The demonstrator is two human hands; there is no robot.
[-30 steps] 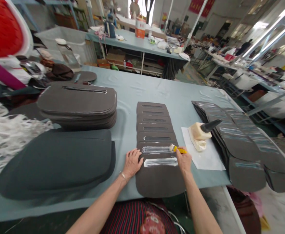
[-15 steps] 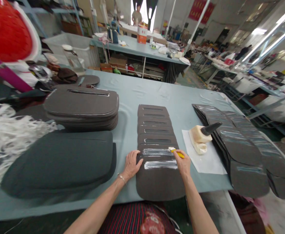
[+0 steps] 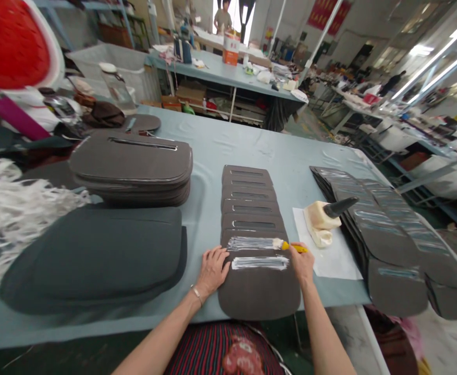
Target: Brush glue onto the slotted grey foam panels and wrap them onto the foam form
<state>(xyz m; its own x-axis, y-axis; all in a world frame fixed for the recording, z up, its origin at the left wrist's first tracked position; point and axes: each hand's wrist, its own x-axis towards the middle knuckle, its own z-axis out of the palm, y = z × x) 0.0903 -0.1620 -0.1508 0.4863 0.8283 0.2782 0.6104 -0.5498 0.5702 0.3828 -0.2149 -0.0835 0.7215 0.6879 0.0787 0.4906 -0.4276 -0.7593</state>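
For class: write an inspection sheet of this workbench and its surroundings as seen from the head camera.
surface: pale blue cloth-covered table, creased.
job's things: fanned dark grey slotted panels, two slots streaked white; yellow-handled brush; cream nozzle bottle on white paper.
clutter: stacked dark panels on both sides; white shredded strips.
grippers: left hand flat on the panels; right hand holding the brush.
cables: thin pale wire below the table edge.
surroundings: factory benches; distant person.

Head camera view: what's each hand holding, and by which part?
The right hand holds a small brush by its yellow handle. The left hand holds nothing; it lies flat on a dark grey panel.
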